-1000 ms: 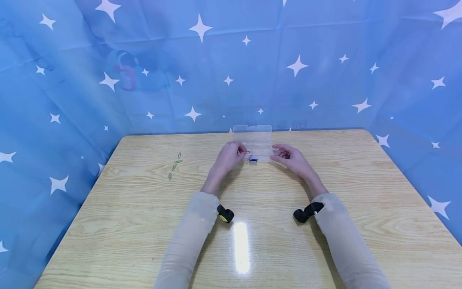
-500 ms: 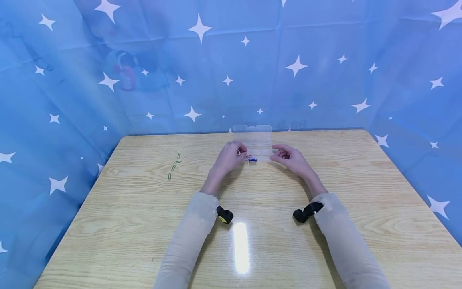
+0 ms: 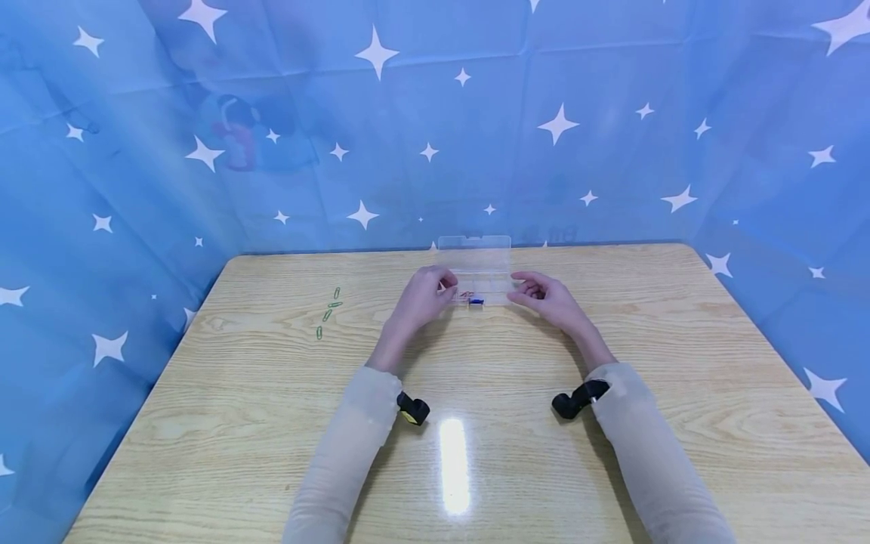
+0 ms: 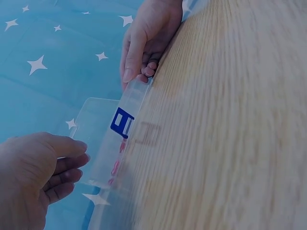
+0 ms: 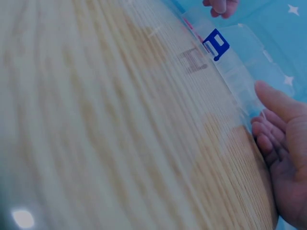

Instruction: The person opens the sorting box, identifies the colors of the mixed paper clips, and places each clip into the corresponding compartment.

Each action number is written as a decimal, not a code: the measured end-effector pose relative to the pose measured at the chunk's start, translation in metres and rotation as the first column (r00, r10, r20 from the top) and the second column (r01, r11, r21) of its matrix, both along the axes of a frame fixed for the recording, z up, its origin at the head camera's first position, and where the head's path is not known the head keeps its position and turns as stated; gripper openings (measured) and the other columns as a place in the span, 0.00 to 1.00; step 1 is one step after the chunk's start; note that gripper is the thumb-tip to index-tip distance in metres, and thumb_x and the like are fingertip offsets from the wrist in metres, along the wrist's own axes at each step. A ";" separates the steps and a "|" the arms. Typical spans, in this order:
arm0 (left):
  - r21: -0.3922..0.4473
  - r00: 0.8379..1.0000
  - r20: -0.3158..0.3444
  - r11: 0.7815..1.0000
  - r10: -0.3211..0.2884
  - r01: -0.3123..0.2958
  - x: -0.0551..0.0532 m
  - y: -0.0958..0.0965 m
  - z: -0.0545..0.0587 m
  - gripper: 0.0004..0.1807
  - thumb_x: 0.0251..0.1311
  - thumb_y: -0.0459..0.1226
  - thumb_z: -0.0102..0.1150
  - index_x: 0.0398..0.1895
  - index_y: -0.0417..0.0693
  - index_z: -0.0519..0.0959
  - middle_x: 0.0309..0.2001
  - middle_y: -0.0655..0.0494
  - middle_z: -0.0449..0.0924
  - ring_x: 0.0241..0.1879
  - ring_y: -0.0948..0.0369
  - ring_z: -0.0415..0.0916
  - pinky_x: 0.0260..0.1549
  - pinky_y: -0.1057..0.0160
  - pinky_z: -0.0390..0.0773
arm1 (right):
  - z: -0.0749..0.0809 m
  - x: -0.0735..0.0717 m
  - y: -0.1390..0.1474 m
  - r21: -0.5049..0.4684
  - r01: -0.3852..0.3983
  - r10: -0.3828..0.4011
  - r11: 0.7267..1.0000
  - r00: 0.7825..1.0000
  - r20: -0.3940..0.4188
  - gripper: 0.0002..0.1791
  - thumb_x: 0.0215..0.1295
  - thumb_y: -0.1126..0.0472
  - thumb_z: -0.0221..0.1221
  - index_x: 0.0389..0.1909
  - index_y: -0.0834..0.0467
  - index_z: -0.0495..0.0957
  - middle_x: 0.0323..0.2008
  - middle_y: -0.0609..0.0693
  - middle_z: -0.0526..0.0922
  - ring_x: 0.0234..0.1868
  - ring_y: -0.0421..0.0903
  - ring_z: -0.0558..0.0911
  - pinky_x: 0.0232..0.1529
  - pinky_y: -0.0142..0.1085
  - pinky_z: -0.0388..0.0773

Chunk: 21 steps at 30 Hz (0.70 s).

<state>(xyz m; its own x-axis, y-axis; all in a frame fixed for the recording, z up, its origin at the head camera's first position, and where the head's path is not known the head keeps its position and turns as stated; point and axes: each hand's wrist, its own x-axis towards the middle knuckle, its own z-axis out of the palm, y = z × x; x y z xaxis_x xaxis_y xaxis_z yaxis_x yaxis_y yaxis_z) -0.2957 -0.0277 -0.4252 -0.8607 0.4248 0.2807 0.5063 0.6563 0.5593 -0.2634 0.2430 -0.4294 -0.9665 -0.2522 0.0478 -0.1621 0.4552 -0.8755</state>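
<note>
The left hand [image 3: 424, 296] is just beside the left end of a clear, rectangular plastic box [image 3: 492, 289] that sits at the far side of a pale wood-grain desk [image 3: 503, 453]. Its fingers are loosely bent, the thumb close to the index finger, with nothing visible between them; whether they touch the plastic I cannot tell.

The right hand [image 3: 547, 298] is at the opposite end of the box, thumb and index finger spread apart, the other fingers curled in. The fingertips meet the box's right end, though I cannot tell whether they pinch it.

The clear lid [image 3: 473, 253] is folded back toward a blue curtain [image 3: 408, 113] printed with white 4-pointed stars. A blue plastic latch [image 3: 476, 302] is on the box's front edge. Small red pieces [image 3: 466, 295], too small to count, lie inside, left of the latch and near the front.

Well to the left on the desk lie 4 green wire paper clips [image 3: 328, 315], 3 grouped closely and 1 nearer the person. Pale sleeves [image 3: 343, 453] cover both forearms, with a black camera [image 3: 414, 410] at each wrist.
</note>
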 end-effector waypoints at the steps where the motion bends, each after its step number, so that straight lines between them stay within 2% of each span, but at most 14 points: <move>1: -0.004 1.000 0.001 1.000 0.002 -0.002 0.001 -0.002 0.000 0.06 0.66 0.31 0.62 0.43 0.39 0.83 0.42 0.48 0.84 0.44 0.55 0.80 0.47 0.60 0.79 | 0.000 0.000 0.000 0.001 0.000 0.000 1.000 1.000 -0.001 0.30 0.71 0.59 0.62 0.69 0.67 0.69 0.48 0.63 0.78 0.43 0.55 0.75 0.38 0.32 0.73; 12: -0.044 1.000 0.013 0.999 0.007 -0.006 0.007 -0.023 0.005 0.08 0.66 0.31 0.62 0.46 0.37 0.83 0.43 0.47 0.84 0.46 0.53 0.79 0.51 0.57 0.78 | 0.000 0.000 0.000 -0.009 -0.009 0.009 1.000 1.000 -0.002 0.30 0.72 0.59 0.62 0.69 0.68 0.68 0.48 0.63 0.78 0.42 0.53 0.76 0.39 0.32 0.74; 21: -0.046 0.998 0.022 0.997 0.064 -0.063 0.014 -0.053 0.004 0.09 0.67 0.33 0.62 0.47 0.37 0.82 0.43 0.46 0.83 0.47 0.51 0.78 0.50 0.55 0.77 | 0.000 0.000 0.000 -0.006 -0.006 0.006 1.000 1.000 0.006 0.29 0.72 0.59 0.62 0.69 0.68 0.68 0.48 0.63 0.78 0.42 0.52 0.76 0.39 0.32 0.74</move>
<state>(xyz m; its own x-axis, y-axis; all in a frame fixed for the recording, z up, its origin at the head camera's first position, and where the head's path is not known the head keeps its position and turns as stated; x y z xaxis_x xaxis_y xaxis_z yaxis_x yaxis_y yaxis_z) -0.2820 -0.0803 -0.4212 -0.8925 0.3808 0.2417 0.4498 0.7118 0.5394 -0.2636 0.2427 -0.4298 -0.9652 -0.2579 0.0439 -0.1598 0.4486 -0.8793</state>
